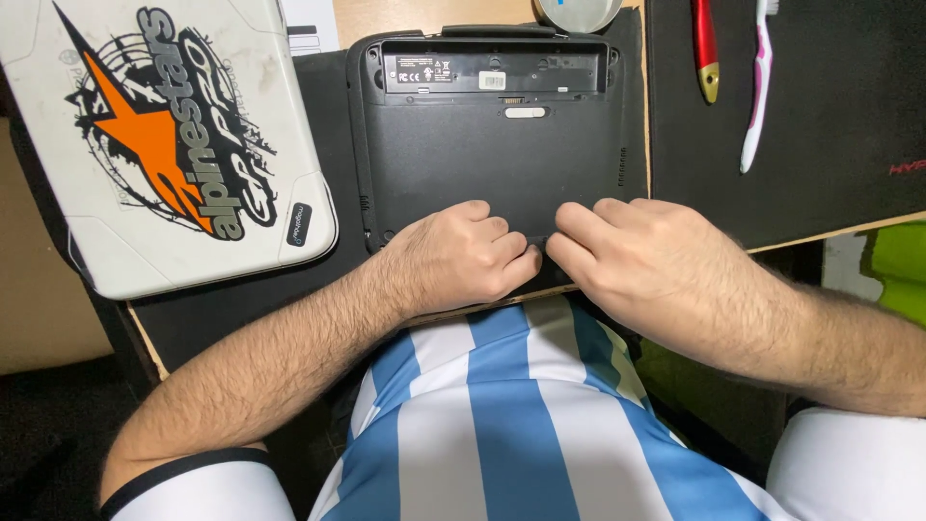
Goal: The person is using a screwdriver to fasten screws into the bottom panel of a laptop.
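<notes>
Your left hand point(453, 256) & right hand point(637, 265), fingers curled, press the stiff black plastic upturned laptop's point(492, 145) near edge, frame ctr; probably light, grip sides.

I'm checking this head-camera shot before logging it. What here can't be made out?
- Near edge of the black laptop base: covered by the left hand and right hand.
- Fingertips of both hands: curled under, so any grip is unclear.
- Round grey object: cut off by the top edge.
- Red tool and white-pink toothbrush: upper ends cut off by the top edge.
- White laptop: left corner cut off.

Black laptop point(502, 145), underside up, battery bay open
</notes>
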